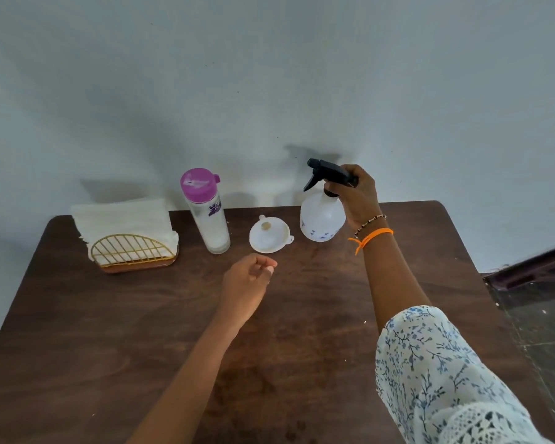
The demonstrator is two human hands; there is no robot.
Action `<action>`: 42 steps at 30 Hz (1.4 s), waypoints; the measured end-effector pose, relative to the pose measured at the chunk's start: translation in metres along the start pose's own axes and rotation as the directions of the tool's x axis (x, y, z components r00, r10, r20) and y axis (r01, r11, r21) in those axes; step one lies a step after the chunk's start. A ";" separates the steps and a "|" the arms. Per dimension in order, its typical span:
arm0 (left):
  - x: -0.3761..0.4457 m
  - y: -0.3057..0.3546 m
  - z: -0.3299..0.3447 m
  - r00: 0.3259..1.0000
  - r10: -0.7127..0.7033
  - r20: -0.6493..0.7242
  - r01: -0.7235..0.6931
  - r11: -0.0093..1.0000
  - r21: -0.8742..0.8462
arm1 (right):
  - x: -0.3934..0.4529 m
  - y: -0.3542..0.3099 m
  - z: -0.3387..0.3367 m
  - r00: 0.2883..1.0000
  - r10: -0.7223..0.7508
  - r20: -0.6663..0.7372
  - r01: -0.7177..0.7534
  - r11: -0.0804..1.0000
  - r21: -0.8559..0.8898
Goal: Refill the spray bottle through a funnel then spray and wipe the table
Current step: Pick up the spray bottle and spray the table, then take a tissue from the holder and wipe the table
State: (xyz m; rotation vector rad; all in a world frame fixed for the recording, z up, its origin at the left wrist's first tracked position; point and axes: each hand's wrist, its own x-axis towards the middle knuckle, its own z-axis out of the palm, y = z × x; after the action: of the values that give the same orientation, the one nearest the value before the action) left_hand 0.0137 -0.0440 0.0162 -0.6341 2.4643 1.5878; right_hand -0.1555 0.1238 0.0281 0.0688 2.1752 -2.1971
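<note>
A white spray bottle [321, 219] with blue flower prints stands at the back of the brown table [141, 331]. My right hand [356, 197] grips its black trigger head from the right. To its left a white funnel [269, 235] lies mouth-down on the table. Further left stands a clear water bottle [209, 219] with a purple lid, upright. My left hand [247, 280] hovers over the table in front of the funnel, fingers loosely curled and holding nothing.
A gold wire holder with white paper napkins [125, 235] stands at the back left. The wall runs right behind the table. A dark piece of furniture [532, 274] and tiled floor lie past the table's right edge.
</note>
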 end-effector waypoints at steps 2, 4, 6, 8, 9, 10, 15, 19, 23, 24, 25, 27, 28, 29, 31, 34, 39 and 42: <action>0.000 0.001 0.001 1.000 0.000 0.003 0.000 1.000 0.005 | 0.001 0.001 0.002 1.000 0.014 -0.002 -0.014 1.000 0.026; 0.000 0.002 0.001 1.000 -0.002 0.007 0.002 1.000 0.011 | -0.001 0.002 0.003 1.000 0.029 -0.006 -0.029 0.999 0.043; -0.001 0.004 0.000 1.000 -0.004 0.009 0.004 1.000 0.000 | -0.005 0.003 0.003 0.999 0.049 -0.022 -0.048 0.998 0.046; -0.003 0.004 0.000 1.000 -0.014 0.006 0.014 1.000 -0.008 | -0.014 0.004 0.003 0.995 0.081 -0.066 -0.076 0.994 0.083; -0.004 0.005 -0.001 1.000 -0.017 0.004 0.017 1.000 -0.015 | -0.020 0.005 0.002 0.991 0.091 -0.100 -0.078 0.990 0.121; -0.006 0.004 -0.002 1.000 -0.014 0.001 0.014 1.000 -0.026 | -0.027 0.007 0.002 0.985 0.096 -0.141 -0.073 0.985 0.158; -0.018 0.000 -0.008 1.000 -0.029 0.002 0.029 0.992 -0.119 | -0.090 0.017 0.010 0.959 0.084 -0.272 0.008 0.947 0.320; -0.034 -0.010 -0.017 0.997 -0.073 0.010 0.073 0.979 -0.191 | -0.145 0.030 0.033 0.987 0.100 -0.129 -0.057 0.952 0.300; -0.051 -0.030 -0.033 0.994 -0.092 -0.065 0.070 0.955 -0.287 | -0.181 0.033 0.071 0.984 0.126 0.123 -0.146 0.973 0.178; -0.054 -0.035 -0.038 0.991 -0.100 -0.086 0.070 0.951 -0.301 | -0.186 0.033 0.083 0.977 0.127 0.169 -0.154 0.976 0.156; -0.056 -0.040 -0.045 0.989 -0.106 -0.107 0.067 0.945 -0.319 | -0.189 0.033 0.094 0.968 0.130 0.213 -0.160 0.979 0.127; -0.059 -0.049 -0.059 0.982 -0.117 -0.149 0.057 0.933 -0.356 | -0.191 0.033 0.118 0.949 0.132 0.287 -0.151 0.987 0.046; -0.060 -0.054 -0.068 0.977 -0.125 -0.173 0.054 0.928 -0.368 | -0.191 0.032 0.130 0.939 0.134 0.317 -0.145 0.989 0.009; -0.060 -0.058 -0.076 0.971 -0.138 -0.198 0.055 0.926 -0.374 | -0.191 0.032 0.142 0.929 0.138 0.344 -0.142 0.990 -0.013; -0.057 -0.069 -0.092 0.955 -0.174 -0.242 0.071 0.922 -0.381 | -0.187 0.031 0.166 0.913 0.145 0.382 -0.131 0.989 -0.064; -0.052 -0.080 -0.112 0.933 -0.227 -0.278 0.098 0.906 -0.412 | -0.173 0.030 0.202 0.900 0.103 0.424 -0.010 0.976 -0.217; -0.044 -0.091 -0.132 0.912 -0.270 -0.309 0.095 0.871 -0.483 | -0.135 0.028 0.251 0.893 -0.199 0.403 0.389 0.791 -0.472; -0.040 -0.096 -0.138 0.906 -0.282 -0.316 0.094 0.861 -0.499 | -0.109 0.036 0.266 0.872 -0.214 0.440 0.469 0.621 -0.628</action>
State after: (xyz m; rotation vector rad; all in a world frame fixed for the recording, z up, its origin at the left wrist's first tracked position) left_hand 0.1052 -0.1906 0.0094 -1.3335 2.1304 2.1718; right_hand -0.0436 -0.1426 0.0021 -0.7545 2.8127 -1.1326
